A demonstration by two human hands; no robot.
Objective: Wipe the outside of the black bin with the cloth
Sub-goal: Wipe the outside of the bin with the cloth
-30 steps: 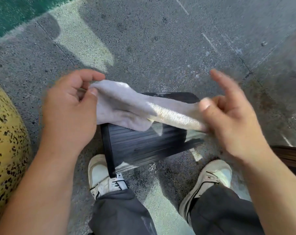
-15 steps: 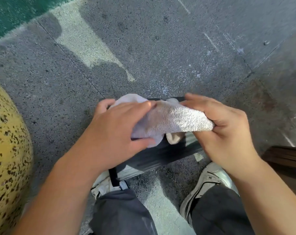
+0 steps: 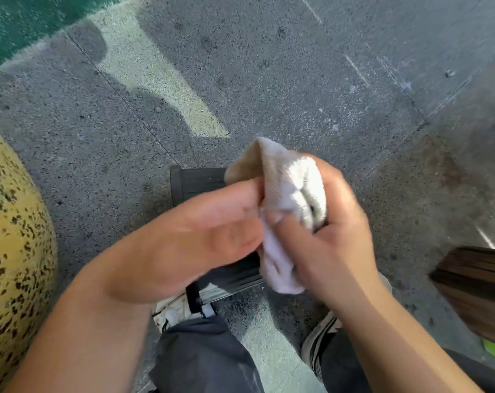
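So right in the middle of the frame both hands are bunched up on the cloth, a whitish towel rag folded into a wad. The right hand has its fingers curled round the wad from the right side and grips it. The left hand comes in from the lower left, and its fingertips pinch the cloth's left edge, though it's blurry there. A loose tail of cloth hangs down below the two hands.

The black bin sits on the grey speckled floor directly under the hands, mostly hidden by them. You can see its ribbed top-left corner and a strip lower down by the white shoe. The cloth looks held above the bin, not pressed to it. A yellow spotted thing fills the left edge.
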